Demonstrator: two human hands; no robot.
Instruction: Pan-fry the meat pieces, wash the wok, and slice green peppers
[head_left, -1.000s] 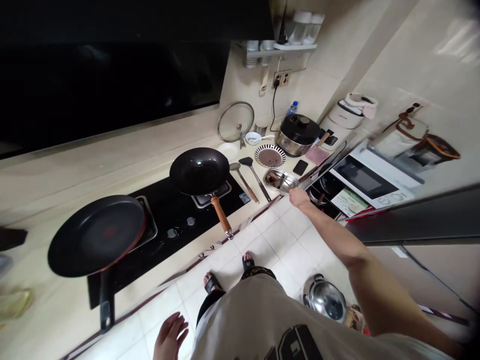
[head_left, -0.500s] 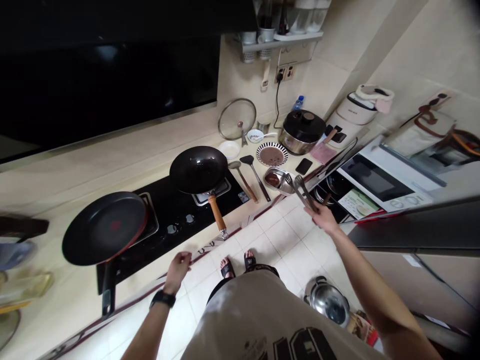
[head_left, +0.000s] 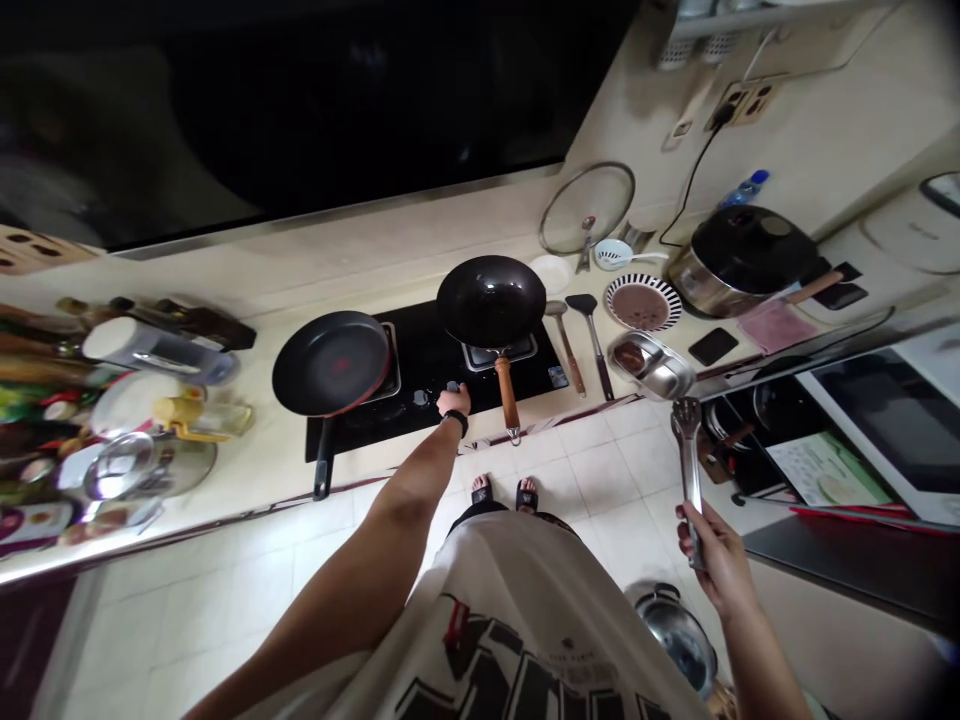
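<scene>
Head view: the left hand curls over a gas hob knob, which it mostly hides; the right hand closes firmly around steel tongs.

Frying pan left of wok, both on gas hob, spatula right

Left hand down at the front of a black gas hob, curled over the spot beside a small control knob. Just right of it, the wooden handle of a black wok on the right burner. To the left, a red-rimmed frying pan on the other burner. Right hand closed around steel tongs, held upright over the floor tiles, near an oval steel dish on the counter.
</scene>
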